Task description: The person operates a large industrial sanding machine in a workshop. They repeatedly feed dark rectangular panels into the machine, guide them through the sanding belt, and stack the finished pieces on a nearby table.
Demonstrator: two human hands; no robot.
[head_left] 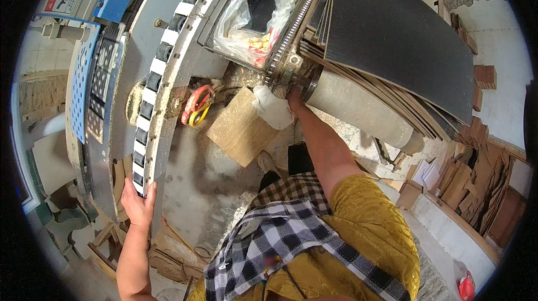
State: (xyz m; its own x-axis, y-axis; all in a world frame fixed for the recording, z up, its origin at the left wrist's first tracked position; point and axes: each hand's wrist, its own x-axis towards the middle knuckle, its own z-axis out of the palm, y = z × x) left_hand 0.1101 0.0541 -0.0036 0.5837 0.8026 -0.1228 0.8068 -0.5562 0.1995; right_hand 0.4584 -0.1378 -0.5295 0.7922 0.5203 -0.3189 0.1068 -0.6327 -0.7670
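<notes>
Checked black-and-white cloth (pixel 286 234) and a mustard-yellow quilted sleeve (pixel 370 217) fill the near edge. From there the person's right hand (pixel 292 98) reaches far up to a dusty grey roller (pixel 358 111); the fingers rest against the metal collar (pixel 305 79) at its left end, just beside a white crumpled rag (pixel 272 107), and whether they close on anything cannot be told. Thin brown sheets (pixel 392 96) with a dark, finely textured top sheet (pixel 392 32) fan over the roller to the right. At far centre a wire-mesh basket (pixel 291 21) holds a clear plastic bag (pixel 246 21) with pale pieces and a black flat object inside. To the near left, the left hand (pixel 140 203) lies flat and open-fingered on the curved grey machine rim (pixel 168 110), which carries a row of black and white blocks. Red and yellow loops (pixel 196 105) hang beside a plywood square (pixel 241 127).
</notes>
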